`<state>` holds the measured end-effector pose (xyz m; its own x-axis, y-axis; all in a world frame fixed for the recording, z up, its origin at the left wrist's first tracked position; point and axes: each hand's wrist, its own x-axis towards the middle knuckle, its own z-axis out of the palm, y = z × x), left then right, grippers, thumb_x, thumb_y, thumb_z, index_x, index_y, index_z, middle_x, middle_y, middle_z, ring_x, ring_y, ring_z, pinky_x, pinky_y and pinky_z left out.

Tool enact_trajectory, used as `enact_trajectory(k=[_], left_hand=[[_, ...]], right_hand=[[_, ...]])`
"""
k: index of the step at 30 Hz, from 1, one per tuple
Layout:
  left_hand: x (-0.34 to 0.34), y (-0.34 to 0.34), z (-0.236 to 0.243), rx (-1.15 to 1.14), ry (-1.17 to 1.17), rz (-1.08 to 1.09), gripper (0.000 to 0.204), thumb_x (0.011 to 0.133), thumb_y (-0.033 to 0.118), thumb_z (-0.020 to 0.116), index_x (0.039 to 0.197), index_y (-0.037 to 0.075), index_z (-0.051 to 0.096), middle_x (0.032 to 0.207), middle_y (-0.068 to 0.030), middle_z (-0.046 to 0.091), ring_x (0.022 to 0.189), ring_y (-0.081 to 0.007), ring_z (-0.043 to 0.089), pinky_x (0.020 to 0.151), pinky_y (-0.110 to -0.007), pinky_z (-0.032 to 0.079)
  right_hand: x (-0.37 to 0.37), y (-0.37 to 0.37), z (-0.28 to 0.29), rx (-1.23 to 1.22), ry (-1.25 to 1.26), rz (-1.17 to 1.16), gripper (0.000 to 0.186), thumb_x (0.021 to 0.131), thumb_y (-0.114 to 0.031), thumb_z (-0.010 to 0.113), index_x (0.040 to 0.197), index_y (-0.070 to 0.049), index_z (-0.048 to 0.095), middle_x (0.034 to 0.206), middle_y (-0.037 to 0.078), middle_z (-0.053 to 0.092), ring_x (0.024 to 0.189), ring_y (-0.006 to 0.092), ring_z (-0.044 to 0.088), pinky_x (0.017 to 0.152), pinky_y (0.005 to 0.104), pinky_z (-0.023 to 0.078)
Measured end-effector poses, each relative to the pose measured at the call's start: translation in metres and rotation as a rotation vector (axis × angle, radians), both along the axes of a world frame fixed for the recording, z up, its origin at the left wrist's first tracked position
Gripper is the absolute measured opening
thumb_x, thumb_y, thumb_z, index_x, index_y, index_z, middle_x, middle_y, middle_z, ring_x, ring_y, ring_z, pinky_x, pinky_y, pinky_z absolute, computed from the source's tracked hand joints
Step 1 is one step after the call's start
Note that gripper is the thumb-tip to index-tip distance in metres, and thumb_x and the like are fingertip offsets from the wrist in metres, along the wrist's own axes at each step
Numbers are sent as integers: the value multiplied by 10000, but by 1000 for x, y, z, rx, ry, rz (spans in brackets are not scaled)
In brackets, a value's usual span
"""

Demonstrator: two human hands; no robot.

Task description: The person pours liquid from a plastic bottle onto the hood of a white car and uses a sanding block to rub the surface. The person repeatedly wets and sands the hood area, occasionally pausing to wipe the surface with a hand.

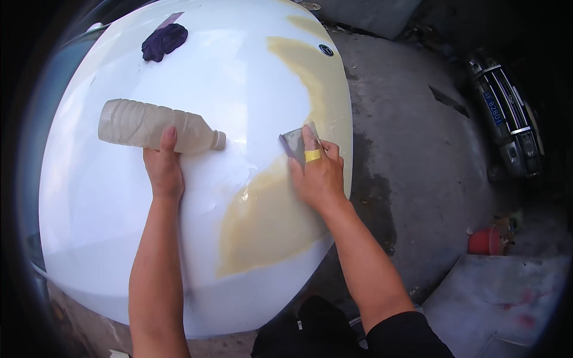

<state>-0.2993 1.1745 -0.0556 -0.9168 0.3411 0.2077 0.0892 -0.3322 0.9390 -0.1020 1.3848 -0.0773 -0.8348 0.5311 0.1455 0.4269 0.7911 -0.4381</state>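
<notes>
A white car hood (221,77) fills the middle of the view, with yellowish-tan sanded or filled patches (268,209) along its right side. My left hand (163,170) grips a ribbed, cloudy plastic bottle (140,122) lying sideways over the hood, its capped end toward the right. My right hand (319,173) presses a greyish-green, flat sheet or pad (292,143) against the hood, at the edge of a tan patch. It looks like sandpaper, folded or wrapped at its left edge. Yellow tape (312,156) wraps one right finger.
A dark purple cloth (164,42) lies on the hood's far left part. A round emblem (325,50) sits by the hood's right edge. Beyond, on the grey floor (406,119), stands a dark car (507,113). A red bucket (484,241) is near a grey panel (495,292) at lower right.
</notes>
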Motion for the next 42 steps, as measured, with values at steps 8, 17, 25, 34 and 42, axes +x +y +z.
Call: enact_trajectory(k=[8, 17, 25, 34, 42], left_hand=[[-2, -6, -4, -32, 0, 44, 609, 919, 393, 679, 1332, 14, 443, 1276, -98, 544, 1191, -223, 527, 1055, -392, 408], [0, 2, -4, -26, 10, 27, 644, 908, 415, 692, 1340, 9, 444, 1279, -90, 537, 1198, -212, 513, 1054, -369, 402], [5, -1, 2, -22, -2, 49, 600, 915, 388, 690, 1320, 8, 462, 1266, -88, 547, 1184, -209, 523, 1049, -370, 412], [0, -5, -2, -33, -18, 57, 589, 920, 386, 681, 1314, 7, 463, 1268, -98, 552, 1186, -219, 532, 1047, -390, 419], [1, 3, -1, -27, 10, 26, 582, 932, 398, 656, 1318, 11, 457, 1259, -101, 555, 1182, -227, 533, 1054, -399, 407]], right_hand=[[16, -56, 2, 77, 76, 166, 769, 879, -225, 648, 1533, -62, 278, 1369, 126, 561, 1240, 381, 431, 996, 513, 366], [-32, 33, 11, -28, -70, -92, 725, 912, -250, 617, 1524, -54, 283, 1329, 128, 582, 1212, 354, 447, 967, 469, 393], [-20, -1, 8, 40, -19, -25, 727, 920, -282, 605, 1521, -30, 284, 1341, 137, 567, 1199, 363, 450, 949, 497, 392], [10, -53, 4, 48, -15, 127, 748, 919, -290, 603, 1541, -62, 257, 1397, 132, 535, 1258, 379, 406, 999, 504, 356], [-44, 59, 25, -151, -147, -205, 705, 919, -272, 604, 1505, -17, 306, 1303, 119, 604, 1195, 332, 444, 983, 471, 387]])
